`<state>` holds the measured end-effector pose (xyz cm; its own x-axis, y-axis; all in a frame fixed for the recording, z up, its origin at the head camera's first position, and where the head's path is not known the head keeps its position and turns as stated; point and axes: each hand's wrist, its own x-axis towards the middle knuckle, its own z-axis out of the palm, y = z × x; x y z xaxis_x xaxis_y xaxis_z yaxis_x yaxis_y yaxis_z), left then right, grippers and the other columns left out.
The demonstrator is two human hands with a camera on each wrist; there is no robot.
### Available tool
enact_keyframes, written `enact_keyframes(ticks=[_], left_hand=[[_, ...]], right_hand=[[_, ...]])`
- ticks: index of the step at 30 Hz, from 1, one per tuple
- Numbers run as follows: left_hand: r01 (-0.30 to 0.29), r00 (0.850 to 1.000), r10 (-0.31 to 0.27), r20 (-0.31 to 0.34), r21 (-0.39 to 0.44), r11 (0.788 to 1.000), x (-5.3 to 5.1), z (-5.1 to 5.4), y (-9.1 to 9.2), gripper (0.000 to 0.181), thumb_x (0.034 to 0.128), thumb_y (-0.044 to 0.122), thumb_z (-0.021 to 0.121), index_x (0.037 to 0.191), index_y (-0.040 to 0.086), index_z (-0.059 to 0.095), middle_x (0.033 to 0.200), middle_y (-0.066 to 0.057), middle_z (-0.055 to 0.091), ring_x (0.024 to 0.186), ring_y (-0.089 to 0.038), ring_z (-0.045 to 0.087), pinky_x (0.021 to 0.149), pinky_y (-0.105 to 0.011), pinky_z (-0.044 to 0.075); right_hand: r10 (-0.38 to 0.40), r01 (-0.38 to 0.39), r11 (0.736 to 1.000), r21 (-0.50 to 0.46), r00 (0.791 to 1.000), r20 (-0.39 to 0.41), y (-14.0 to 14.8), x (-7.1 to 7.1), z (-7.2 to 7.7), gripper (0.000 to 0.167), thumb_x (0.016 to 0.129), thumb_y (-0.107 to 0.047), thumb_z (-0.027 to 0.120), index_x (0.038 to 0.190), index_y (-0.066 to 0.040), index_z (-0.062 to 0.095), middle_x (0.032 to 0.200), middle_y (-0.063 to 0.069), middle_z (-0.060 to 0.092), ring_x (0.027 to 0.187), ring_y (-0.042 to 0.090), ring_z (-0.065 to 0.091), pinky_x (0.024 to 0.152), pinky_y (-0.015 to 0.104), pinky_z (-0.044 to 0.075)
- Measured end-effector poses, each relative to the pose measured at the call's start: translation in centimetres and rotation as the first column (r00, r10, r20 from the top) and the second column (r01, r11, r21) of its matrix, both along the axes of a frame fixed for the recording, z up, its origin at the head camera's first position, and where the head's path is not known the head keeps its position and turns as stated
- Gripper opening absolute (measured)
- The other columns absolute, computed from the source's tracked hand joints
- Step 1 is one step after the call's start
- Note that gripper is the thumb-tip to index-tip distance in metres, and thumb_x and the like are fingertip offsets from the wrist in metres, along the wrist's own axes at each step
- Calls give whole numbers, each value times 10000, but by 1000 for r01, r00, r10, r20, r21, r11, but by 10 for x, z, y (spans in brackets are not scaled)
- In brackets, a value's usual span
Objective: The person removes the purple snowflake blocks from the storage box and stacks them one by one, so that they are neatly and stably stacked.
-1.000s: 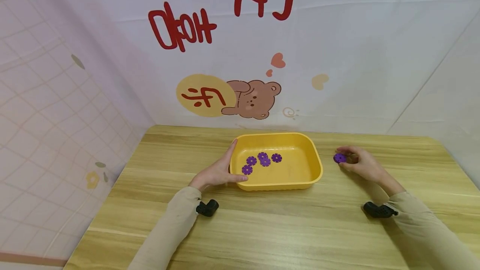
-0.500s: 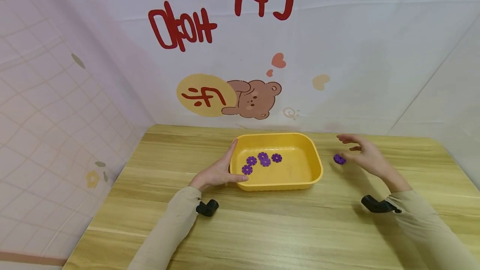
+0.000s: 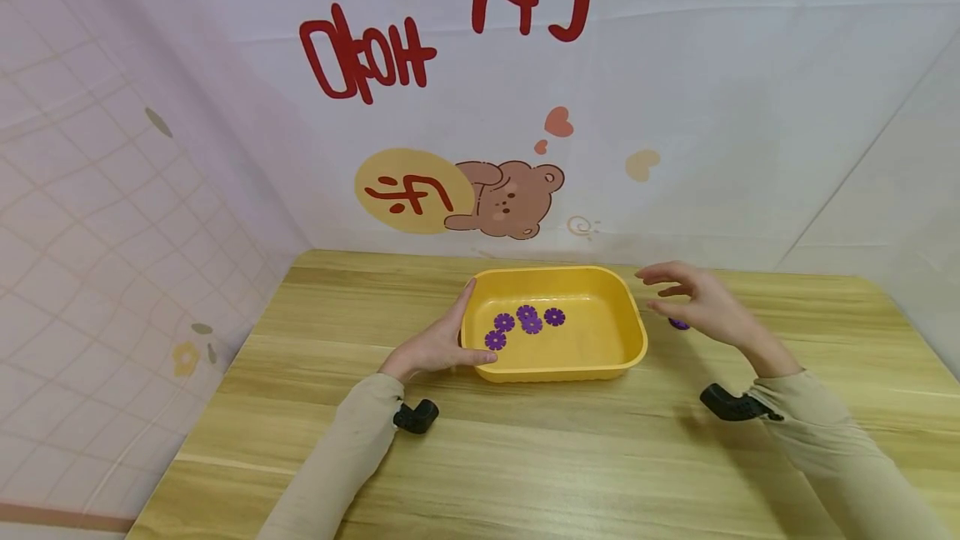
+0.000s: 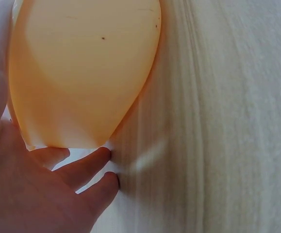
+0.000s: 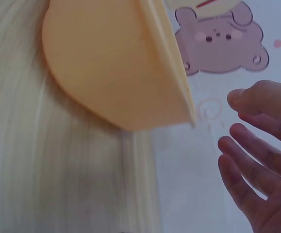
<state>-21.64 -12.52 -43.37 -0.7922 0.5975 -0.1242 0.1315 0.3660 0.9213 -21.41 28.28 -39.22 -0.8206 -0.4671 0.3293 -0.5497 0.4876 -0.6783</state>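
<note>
A yellow plastic tub (image 3: 592, 348) stands on the table with several purple snowflake discs (image 3: 554, 317) lying flat in its left half. My left hand (image 3: 435, 348) holds the tub's left end, thumb over the front-left rim. In the left wrist view its other fingers (image 4: 84, 170) lie along the tub's outer wall (image 4: 87, 63). Just right of the tub, my right hand (image 3: 708, 307) hovers with fingers loosely spread and nothing between them. Below it, partly hidden by the hand, purple discs (image 3: 678, 324) lie on the table.
The wooden table (image 3: 525, 457) reaches back to a white printed cloth (image 3: 712, 107) with a bear picture (image 3: 513, 198). A pale checked cloth (image 3: 112, 232) hangs at the left. Black wrist devices (image 3: 416, 416) are on both sleeves.
My right hand has let go of the purple discs on the table, lifted, and moved left toward the tub. The left hand and tub have stayed in place.
</note>
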Motion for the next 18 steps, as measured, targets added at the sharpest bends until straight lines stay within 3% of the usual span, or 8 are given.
enact_keyframes(ticks=[6,10,13,18], left_hand=[[7,1000,-7,-1,12,1000,0,0,0,1209,810,202,803,1534,185,-166,1602,-117,-29,1278,-289,447,1047,-366,385],[12,1000,-12,6,28,1000,0,-1,0,1208,812,187,800,1532,175,-170,1599,-136,-14,1242,-306,482,1023,-380,414],[9,1000,-10,11,34,999,0,-1,0,1206,812,180,799,1533,179,-168,1597,-145,-5,1218,-309,502,1011,-383,426],[11,1000,-13,29,52,999,0,0,0,1209,813,155,796,1530,188,-177,1593,-150,5,1177,-323,534,988,-390,448]], right_hand=[[76,-77,997,29,996,40,-15,-2,10,314,882,21,674,1190,45,616,1153,187,624,1037,256,598,849,351,538],[124,-132,986,99,989,76,-22,-9,15,282,900,-31,672,1179,-6,633,1144,139,647,1022,253,622,856,426,529],[157,-173,975,140,980,119,-28,-15,19,273,913,-61,666,1184,-42,643,1157,121,649,1038,265,622,869,435,523],[204,-238,961,141,954,222,-42,-25,22,277,928,-74,649,1197,-12,645,1153,166,650,1065,344,606,876,441,521]])
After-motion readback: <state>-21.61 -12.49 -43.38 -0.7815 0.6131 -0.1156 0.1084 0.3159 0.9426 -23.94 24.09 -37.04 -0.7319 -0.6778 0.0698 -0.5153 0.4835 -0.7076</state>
